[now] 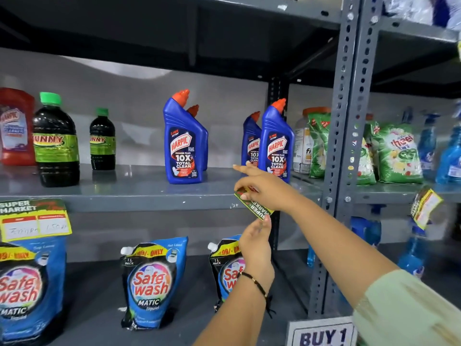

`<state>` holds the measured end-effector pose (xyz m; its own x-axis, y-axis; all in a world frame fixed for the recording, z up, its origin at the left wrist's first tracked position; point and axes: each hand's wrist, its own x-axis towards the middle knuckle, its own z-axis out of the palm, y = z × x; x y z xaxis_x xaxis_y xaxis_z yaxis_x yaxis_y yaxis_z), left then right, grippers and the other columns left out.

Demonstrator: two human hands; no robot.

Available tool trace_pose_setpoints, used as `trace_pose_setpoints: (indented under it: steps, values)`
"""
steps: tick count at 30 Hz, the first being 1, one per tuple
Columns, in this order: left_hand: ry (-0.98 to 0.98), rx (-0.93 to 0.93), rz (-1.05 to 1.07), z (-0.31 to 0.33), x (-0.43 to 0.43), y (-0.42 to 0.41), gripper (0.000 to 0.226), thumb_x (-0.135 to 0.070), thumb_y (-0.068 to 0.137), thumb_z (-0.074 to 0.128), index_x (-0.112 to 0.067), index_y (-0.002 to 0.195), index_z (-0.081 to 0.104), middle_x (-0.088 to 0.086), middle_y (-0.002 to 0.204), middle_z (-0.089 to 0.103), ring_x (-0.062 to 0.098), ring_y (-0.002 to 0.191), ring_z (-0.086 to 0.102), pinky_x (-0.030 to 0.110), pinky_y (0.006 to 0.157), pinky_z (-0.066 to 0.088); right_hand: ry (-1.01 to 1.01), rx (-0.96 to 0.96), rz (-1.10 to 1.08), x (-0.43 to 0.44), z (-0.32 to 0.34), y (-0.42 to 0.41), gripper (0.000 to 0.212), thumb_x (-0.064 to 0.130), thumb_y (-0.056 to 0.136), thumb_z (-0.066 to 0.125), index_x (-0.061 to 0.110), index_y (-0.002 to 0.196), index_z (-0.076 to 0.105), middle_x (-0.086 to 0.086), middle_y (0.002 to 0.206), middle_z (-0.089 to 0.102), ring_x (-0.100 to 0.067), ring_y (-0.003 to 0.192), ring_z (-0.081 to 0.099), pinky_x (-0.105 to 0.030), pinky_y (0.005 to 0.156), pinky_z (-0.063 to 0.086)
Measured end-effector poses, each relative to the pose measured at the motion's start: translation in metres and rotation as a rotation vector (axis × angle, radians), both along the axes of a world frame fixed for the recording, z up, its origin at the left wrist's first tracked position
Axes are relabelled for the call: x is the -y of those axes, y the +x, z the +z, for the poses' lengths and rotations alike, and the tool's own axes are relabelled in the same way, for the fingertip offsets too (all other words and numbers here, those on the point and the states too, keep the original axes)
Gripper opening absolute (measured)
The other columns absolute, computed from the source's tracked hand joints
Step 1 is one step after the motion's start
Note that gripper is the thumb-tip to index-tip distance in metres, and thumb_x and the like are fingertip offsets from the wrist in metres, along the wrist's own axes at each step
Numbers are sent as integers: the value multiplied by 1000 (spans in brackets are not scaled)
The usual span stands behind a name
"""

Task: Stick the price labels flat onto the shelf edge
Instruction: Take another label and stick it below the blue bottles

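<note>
A green and yellow price label (257, 208) with "SUPER MARKET" printed on it is tilted against the grey shelf edge (154, 202), upside down. My right hand (262, 187) pinches its upper part from above, index finger stretched out to the left. My left hand (257, 243) reaches up from below and holds the label's lower corner with its fingertips. Another label (35, 218) is stuck on the same shelf edge at the far left. A third label (425, 207) hangs crooked from the edge of the neighbouring shelf on the right.
Blue Harpic bottles (183, 143) (275, 143) and dark green-capped bottles (56, 143) stand on the shelf above the edge. Safewash pouches (152, 283) sit on the shelf below. A grey perforated upright (341, 146) stands right of my hands. A "BUY 1" sign (321, 333) is at bottom right.
</note>
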<state>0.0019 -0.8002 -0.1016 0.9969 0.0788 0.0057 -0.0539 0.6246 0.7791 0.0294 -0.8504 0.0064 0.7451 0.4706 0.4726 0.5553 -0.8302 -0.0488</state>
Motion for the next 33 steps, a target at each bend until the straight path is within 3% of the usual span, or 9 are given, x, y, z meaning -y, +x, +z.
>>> trace_pose_setpoints:
  steps: [5,10,15,17,20,23,26,29,33]
  values:
    - [56,-28,68,1,-4,-4,7,-15,79,69,-14,74,64,-4,73,62,4,69,55,14,64,44,61,52,-15,1,-3,2,13,14,81,64,17,93,63,0,149,30,-27,141,12,-51,112,21]
    - [39,-8,81,-3,-14,-9,11,-8,81,66,1,87,66,1,80,64,7,77,58,22,80,46,192,66,-38,4,-8,0,8,12,78,66,16,84,63,0,147,35,-27,140,16,-50,112,20]
    - [25,47,213,-10,-28,-10,7,-5,81,63,-1,76,65,13,96,69,28,107,59,37,91,48,393,60,-46,10,-19,-7,6,7,77,66,10,75,61,-1,144,40,-25,140,18,-45,111,23]
    - [28,139,302,-12,-35,-14,10,-8,82,64,-4,73,66,11,107,69,25,120,52,43,101,42,559,72,-40,14,-31,-11,8,6,76,68,7,73,61,-1,142,43,-23,138,22,-41,107,30]
    - [321,330,538,-10,-47,-23,14,-17,82,65,-15,69,64,-7,122,60,5,129,39,25,114,17,657,77,-37,19,-51,-13,11,11,75,70,7,71,61,0,140,44,-21,138,22,-45,111,26]
    - [605,541,762,-9,-58,-20,15,-20,82,65,-19,68,60,-11,138,42,2,135,24,10,110,3,687,78,-29,19,-60,-14,15,16,76,70,6,71,61,3,143,40,-19,139,17,-46,112,23]
    - [773,641,774,1,-74,-4,13,-22,83,64,-24,71,60,-11,145,26,7,140,10,13,111,-3,753,92,-23,19,-57,-16,18,14,76,70,-1,71,61,1,146,36,-18,140,17,-36,110,22]
    - [949,655,739,16,-90,12,14,-24,83,63,-17,71,64,-12,145,19,10,140,6,22,113,-4,766,77,-48,19,-55,-17,20,14,76,70,-2,69,61,1,147,33,-18,140,15,-27,104,19]
    - [987,674,664,26,-99,18,15,-21,82,64,-17,68,63,-13,144,20,6,137,6,28,113,-3,783,76,-63,17,-54,-16,19,14,76,70,0,67,60,1,147,33,-20,140,18,-27,99,24]
